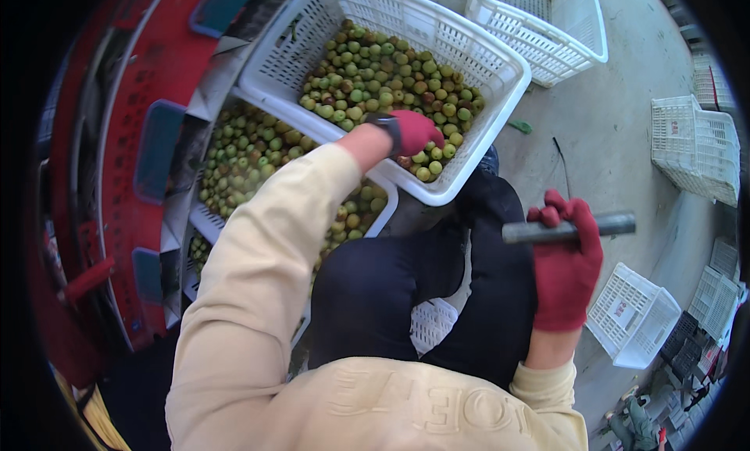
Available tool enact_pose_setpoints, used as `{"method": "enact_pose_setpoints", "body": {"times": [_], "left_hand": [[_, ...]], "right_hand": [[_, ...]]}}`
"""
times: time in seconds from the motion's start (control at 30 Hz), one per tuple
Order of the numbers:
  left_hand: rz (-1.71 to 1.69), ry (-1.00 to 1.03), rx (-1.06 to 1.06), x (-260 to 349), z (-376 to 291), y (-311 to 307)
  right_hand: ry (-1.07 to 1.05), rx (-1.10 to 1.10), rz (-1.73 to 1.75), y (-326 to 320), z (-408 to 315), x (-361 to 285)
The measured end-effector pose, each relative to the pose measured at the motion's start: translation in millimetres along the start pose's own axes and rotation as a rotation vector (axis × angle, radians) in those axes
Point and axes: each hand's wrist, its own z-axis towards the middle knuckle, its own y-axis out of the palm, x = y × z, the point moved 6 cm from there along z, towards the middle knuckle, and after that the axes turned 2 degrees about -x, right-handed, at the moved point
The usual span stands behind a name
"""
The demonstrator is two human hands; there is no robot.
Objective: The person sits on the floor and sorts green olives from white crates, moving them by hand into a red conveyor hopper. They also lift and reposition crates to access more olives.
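My left hand (pixel 415 133), in a red glove with a dark band at the wrist, reaches down into a white slatted plastic crate (pixel 486 46). Its fingertips are among small round green and brownish fruits (pixel 375 70) that look like jujubes; whether they grip any is hidden. Out to the right, my gloved right hand (pixel 565 263) is closed around a dark cylindrical bar (pixel 612 223), held roughly level above the floor. Under my left forearm stands a second white crate (pixel 384 208) with more of these fruits (pixel 252 149).
A red metal machine (pixel 132 187) with outlet chutes (pixel 181 216) runs along the left, beside the crates. White crates (pixel 539 46), (pixel 694 140), (pixel 633 316) stand on the concrete floor (pixel 627 128). My knees are close to the filled crates. A person (pixel 636 424) is at lower right.
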Motion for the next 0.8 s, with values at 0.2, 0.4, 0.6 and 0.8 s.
{"method": "enact_pose_setpoints", "body": {"times": [0.2, 0.4, 0.6, 0.8], "left_hand": [[0.212, -0.140, -0.347, -33, 115, 83], [-0.107, 0.069, -0.381, -61, 127, 104], [-1.036, -0.190, -0.557, -71, 116, 87], [-0.777, -0.051, -0.686, -63, 113, 100]], "right_hand": [[-0.071, 0.020, -0.117, 11, 12, -9], [-0.038, 0.088, -0.093, 10, 13, -10], [-0.058, 0.116, -0.105, 7, 9, -9], [-0.058, 0.106, -0.126, 10, 10, -5]]}}
